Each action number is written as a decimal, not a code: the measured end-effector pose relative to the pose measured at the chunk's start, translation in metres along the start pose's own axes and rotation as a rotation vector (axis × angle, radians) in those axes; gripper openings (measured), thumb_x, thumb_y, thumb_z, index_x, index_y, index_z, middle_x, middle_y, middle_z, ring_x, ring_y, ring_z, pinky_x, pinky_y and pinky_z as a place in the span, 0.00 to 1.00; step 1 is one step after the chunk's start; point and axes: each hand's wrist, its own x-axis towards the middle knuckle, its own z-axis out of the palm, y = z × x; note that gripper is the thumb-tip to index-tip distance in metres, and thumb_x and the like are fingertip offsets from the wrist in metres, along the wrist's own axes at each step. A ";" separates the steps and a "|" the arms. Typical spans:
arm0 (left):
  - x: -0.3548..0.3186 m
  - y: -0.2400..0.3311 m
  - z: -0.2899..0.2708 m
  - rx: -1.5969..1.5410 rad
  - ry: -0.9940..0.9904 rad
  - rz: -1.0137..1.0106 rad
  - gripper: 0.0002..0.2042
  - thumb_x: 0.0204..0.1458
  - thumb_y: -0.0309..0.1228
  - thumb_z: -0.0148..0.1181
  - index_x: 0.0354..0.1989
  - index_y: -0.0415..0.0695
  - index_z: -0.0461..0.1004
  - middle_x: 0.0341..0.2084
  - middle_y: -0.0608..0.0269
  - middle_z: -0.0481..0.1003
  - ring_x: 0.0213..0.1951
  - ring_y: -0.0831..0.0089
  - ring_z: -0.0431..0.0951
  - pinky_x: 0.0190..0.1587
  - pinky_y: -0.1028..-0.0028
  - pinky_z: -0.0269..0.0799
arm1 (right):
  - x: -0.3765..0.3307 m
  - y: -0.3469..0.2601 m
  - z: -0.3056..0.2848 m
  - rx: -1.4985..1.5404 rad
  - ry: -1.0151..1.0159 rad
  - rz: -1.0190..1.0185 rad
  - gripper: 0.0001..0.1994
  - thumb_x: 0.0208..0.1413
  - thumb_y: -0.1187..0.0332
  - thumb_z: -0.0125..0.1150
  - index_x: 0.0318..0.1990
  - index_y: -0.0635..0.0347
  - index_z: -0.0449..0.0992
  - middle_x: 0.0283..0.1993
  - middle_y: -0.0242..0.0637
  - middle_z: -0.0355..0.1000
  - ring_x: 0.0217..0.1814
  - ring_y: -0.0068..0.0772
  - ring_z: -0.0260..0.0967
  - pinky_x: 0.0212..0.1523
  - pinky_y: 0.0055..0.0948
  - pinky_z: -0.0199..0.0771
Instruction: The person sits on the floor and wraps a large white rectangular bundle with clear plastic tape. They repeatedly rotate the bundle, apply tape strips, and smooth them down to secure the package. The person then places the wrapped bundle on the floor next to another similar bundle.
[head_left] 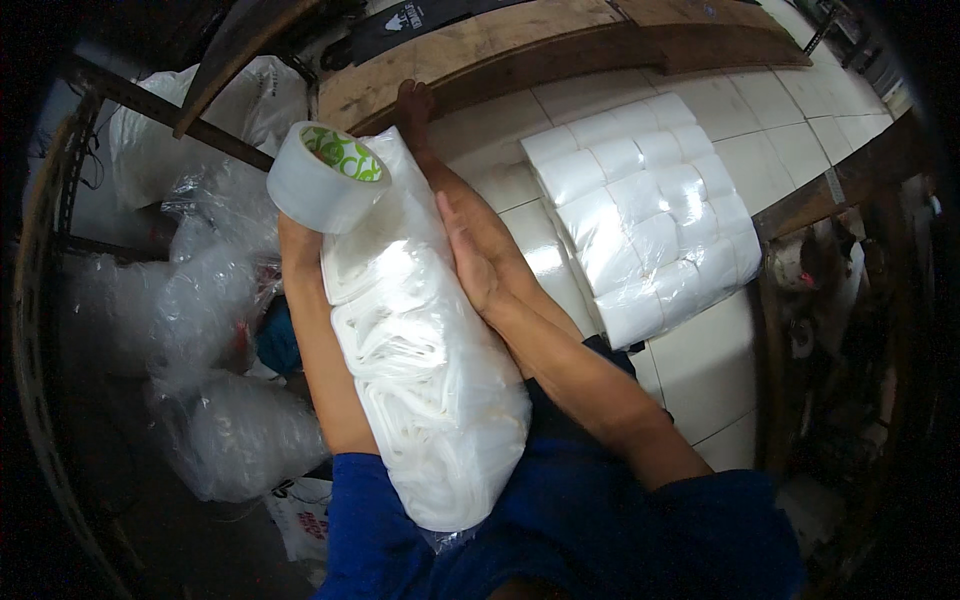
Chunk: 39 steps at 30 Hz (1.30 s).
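Note:
A long clear-wrapped pack of white folded sheets or bags (410, 350) lies lengthwise over my lap, its layered folds showing on the left side. At its far left end is a wide roll of clear packing tape (325, 190) with a green-and-white patterned core. My left forearm (330, 370) runs up along the pack's left side to the tape roll; the roll hides my left hand, so its grip does not show. My right hand (468, 252) rests along the pack's right side with its fingers stretched out.
On the tiled floor (705, 380) to the right sits a bigger wrapped block of white bundles (650, 215). Crumpled clear plastic bags (215, 300) fill the left side beside a metal rack (160, 110). Wooden planks (500, 50) lie ahead, near my bare foot (414, 105). A dark shelf (840, 180) stands right.

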 end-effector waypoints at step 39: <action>0.011 0.038 0.000 -0.466 -0.458 -0.046 0.16 0.62 0.37 0.48 0.49 0.37 0.73 0.41 0.63 0.76 0.43 0.77 0.73 0.47 0.76 0.69 | 0.063 -0.085 0.070 -0.383 0.097 -0.334 0.20 0.55 0.52 0.63 0.38 0.64 0.78 0.32 0.38 0.78 0.32 0.24 0.73 0.35 0.28 0.72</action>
